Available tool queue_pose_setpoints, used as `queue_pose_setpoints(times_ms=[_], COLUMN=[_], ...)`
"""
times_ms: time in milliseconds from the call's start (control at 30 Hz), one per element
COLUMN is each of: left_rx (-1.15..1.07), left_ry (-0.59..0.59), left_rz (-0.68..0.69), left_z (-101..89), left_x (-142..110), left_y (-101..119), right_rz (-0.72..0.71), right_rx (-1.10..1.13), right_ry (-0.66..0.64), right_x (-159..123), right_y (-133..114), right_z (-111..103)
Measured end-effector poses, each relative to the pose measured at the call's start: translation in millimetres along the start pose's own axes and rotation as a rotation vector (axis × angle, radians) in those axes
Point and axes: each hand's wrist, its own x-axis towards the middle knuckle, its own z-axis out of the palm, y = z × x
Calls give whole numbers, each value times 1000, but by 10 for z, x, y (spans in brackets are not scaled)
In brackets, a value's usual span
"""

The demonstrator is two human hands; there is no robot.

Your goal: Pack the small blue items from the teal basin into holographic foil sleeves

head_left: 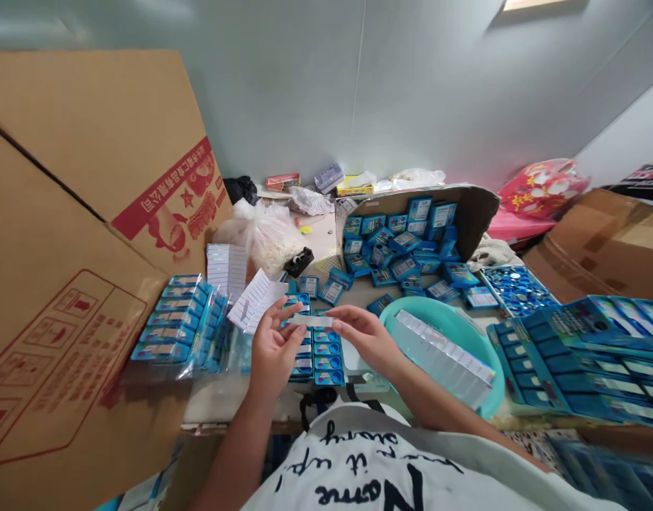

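A corrugated cardboard carton [76,177] with red print stands at the tabletop's left edge. Toward the back, a clear plastic bag of white pieces [265,238] sits just beside a black tape dispenser [299,262]. A teal plastic basin [412,311] sits near the front edge, and a red-and-white plastic bag [542,188] lies beyond the far right corner.

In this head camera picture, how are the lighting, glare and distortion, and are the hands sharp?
Head view: soft, even light, few hard shadows; the left hand and right hand look fairly sharp; the wrapped pack in the teal basin shows pale glare; the wide lens bends the cardboard flap at the edge.
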Motion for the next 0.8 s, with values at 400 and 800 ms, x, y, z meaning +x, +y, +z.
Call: queue_pose_setpoints(times_ms=[400,800], left_rx=[189,-212], left_ry=[240,79], left_rz=[67,-324], left_z=[-79,151], left_x=[176,235], left_y=[-228,-465], right_rz=[-11,17], right_rx=[-105,-4], right_ry=[331,95], right_x=[203,111], right_y=[80,540], right_z=[-38,217])
